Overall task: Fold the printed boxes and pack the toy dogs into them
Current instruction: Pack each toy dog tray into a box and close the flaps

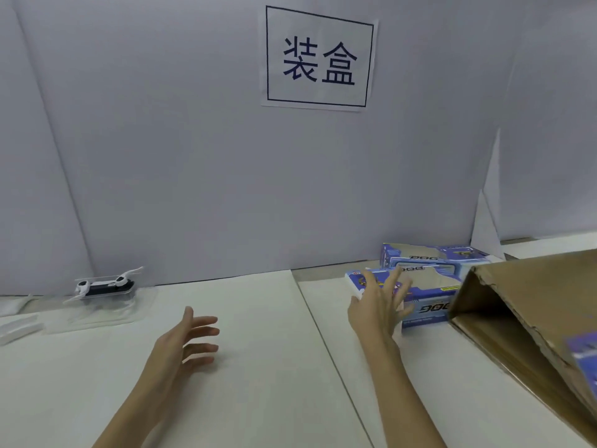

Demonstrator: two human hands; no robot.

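Two blue printed boxes lie at the back right of the white table. The nearer box (426,302) lies just in front of the farther box (433,257). My right hand (378,305) hovers with spread fingers at the nearer box's left end and holds nothing. Out over the table's middle, my left hand (184,344) is open with its fingers straight and apart. A white and black toy dog (103,284) sits in a clear plastic tray (97,313) at the back left, far from both hands.
A large brown cardboard carton (533,318) lies on its side at the right with its mouth facing left. Grey partition panels (193,156) close off the back, with a paper sign (318,58) on them. Clear plastic pieces (16,328) lie at the far left edge.
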